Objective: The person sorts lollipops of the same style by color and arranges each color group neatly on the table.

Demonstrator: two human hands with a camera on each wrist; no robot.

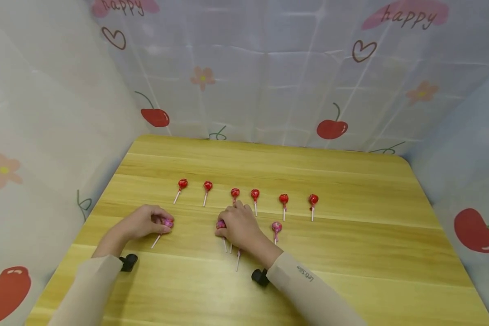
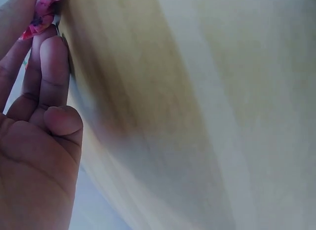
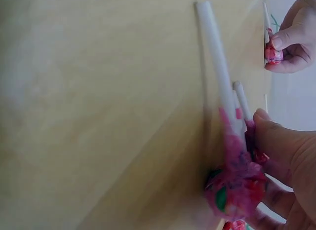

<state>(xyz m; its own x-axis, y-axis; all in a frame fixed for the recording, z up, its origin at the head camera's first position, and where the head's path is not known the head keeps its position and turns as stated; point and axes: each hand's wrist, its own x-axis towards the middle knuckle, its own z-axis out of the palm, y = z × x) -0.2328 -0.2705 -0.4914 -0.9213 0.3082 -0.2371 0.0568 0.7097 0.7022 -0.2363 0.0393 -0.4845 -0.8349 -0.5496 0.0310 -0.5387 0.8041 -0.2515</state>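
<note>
My left hand point(image 1: 144, 222) pinches a pink-wrapped lollipop point(image 1: 168, 222) by its candy head, the white stick slanting down to the left. In the left wrist view only a bit of its pink wrapper point(image 2: 43, 15) shows between the fingers. Further right, my right hand point(image 1: 240, 226) holds another pink lollipop point(image 1: 221, 224) between thumb and fingers. Beneath that hand more white sticks point(image 1: 238, 261) poke out, their heads hidden. The right wrist view has a pink lollipop point(image 3: 237, 185) close up, beside the one at the thumb. A further pink lollipop point(image 1: 276, 227) lies right of my right hand.
Several red lollipops point(image 1: 208, 186) lie in a spaced row across the wooden table point(image 1: 350, 181), sticks toward me. One is partly covered by my right hand. A printed white curtain point(image 1: 261, 90) encloses the table's back and sides.
</note>
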